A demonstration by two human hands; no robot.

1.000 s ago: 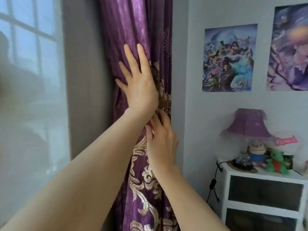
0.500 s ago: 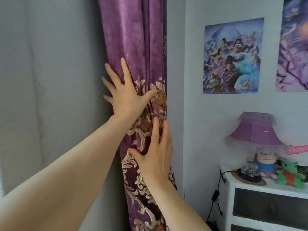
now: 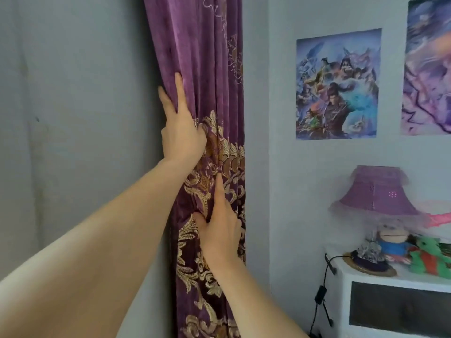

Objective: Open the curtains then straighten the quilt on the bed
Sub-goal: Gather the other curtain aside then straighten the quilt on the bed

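Observation:
The purple curtain [image 3: 207,69], velvet with gold embroidery on its lower part, hangs gathered in folds against the corner of the grey wall. My left hand [image 3: 181,129] holds its left edge at mid height, fingers reaching behind the fabric and thumb pressed into a fold. Lower down, my right hand [image 3: 219,228] pinches a fold between thumb and curled fingers, with the index finger stretched up along the cloth. Neither the bed nor the quilt is in view.
To the right stands a white nightstand [image 3: 361,279] with a purple fringed lamp [image 3: 375,193], plush toys [image 3: 429,257] and a black cable [image 3: 322,296] hanging down its side. Two posters [image 3: 338,84] hang on the wall above.
The window has slid out of view to the left. Both hands went from lying flat and spread on the curtain to gripping its folds, the left one now at the curtain's left edge.

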